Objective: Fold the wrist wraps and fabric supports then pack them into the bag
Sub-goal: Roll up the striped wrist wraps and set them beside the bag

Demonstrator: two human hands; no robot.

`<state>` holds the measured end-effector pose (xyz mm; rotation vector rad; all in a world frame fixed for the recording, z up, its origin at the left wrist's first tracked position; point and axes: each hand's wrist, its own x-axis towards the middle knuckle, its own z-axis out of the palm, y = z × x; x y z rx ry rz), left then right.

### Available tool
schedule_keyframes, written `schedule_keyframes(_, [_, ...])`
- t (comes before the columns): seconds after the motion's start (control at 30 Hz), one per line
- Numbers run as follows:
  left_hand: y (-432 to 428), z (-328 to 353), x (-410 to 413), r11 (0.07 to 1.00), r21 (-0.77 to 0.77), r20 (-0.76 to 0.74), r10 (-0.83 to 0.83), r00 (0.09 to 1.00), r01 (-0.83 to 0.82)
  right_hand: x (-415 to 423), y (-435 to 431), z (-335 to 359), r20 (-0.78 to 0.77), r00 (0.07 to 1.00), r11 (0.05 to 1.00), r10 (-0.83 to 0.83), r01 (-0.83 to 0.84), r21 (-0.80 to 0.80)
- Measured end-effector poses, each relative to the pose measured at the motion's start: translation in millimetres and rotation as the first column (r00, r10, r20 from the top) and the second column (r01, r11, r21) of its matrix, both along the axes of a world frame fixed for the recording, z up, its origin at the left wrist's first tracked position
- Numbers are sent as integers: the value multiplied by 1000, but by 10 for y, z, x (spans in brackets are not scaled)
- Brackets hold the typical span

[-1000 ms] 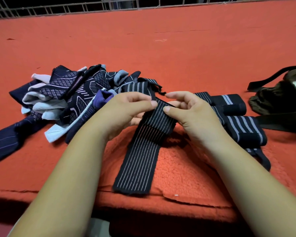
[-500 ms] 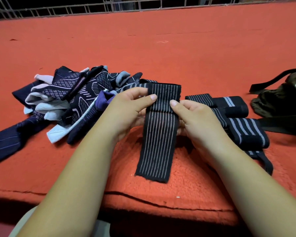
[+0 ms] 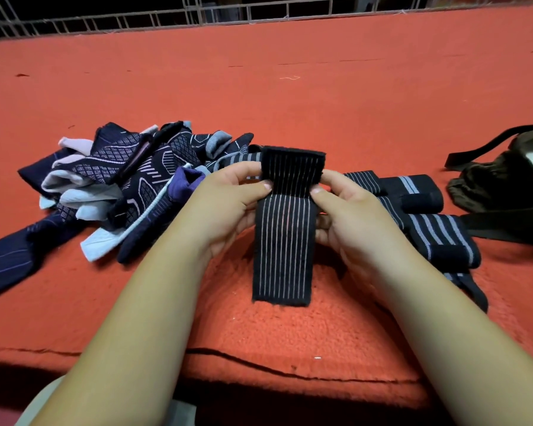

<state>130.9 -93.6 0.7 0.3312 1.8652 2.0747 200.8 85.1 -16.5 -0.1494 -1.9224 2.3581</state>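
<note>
A black wrist wrap with thin pale stripes (image 3: 285,238) is held up over the orange blanket, its top end doubled over into a thick fold. My left hand (image 3: 228,204) pinches the fold's left edge and my right hand (image 3: 348,210) pinches its right edge. The wrap's free end hangs down toward me. To the left lies a heap of navy, purple and grey fabric supports (image 3: 130,186). Folded striped wraps (image 3: 428,222) sit just right of my right hand. A dark olive bag with black straps (image 3: 505,186) lies at the far right.
The orange fleece blanket (image 3: 290,87) covers the whole surface, and its front edge (image 3: 259,364) runs close to me. A metal grid railing (image 3: 197,13) lines the far side. A long navy strip (image 3: 10,259) trails from the heap to the left edge.
The wrap turned from slanted to straight up and down, and its top end has been folded over; the hanging length is shorter. Both hands stayed at the fold.
</note>
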Motion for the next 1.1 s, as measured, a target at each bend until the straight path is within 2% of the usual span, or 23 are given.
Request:
schedule_keyframes(0.1, [6,7,-23,999,47,20,4,1000,-5,-41,23,14,0,1000,991,-5,5,-136])
schedule_keyframes(0.23, [-33,82,9,999,41,16,13,1000,-13,-32,47,66,6,1000,970,-9,10,-242])
schedule_keyframes(0.4, [-48,124,26,996,80,51,33,998,-37,-19,47,-7,-72,996,997,-54,50,-53])
schedule_keyframes(0.53, [-54,83,56,995,-84,65,-44,997,50,26,29,-25,-135,987,988,-86,102,116])
schedule_keyframes(0.6, [-52,63,59,994,-88,82,-58,995,65,24,25,-17,-160,979,981,-125,146,131])
schedule_keyframes(0.7, [-39,56,48,999,-48,70,-8,997,12,-10,27,-54,-98,986,973,-133,148,175])
schedule_keyframes(0.8, [-10,44,48,998,-59,31,19,999,-17,-15,22,-90,6,997,961,-75,71,268])
schedule_keyframes(0.87, [-15,55,67,997,-80,42,5,999,-2,-7,12,-96,9,997,941,-78,71,330])
schedule_keyframes(1.0, [-83,64,62,969,-180,99,-150,984,166,-30,28,-126,-31,993,951,-111,115,286])
schedule_keyframes(1.1, [-103,59,55,953,-253,87,-150,985,167,-17,40,-118,-64,988,937,-142,155,315])
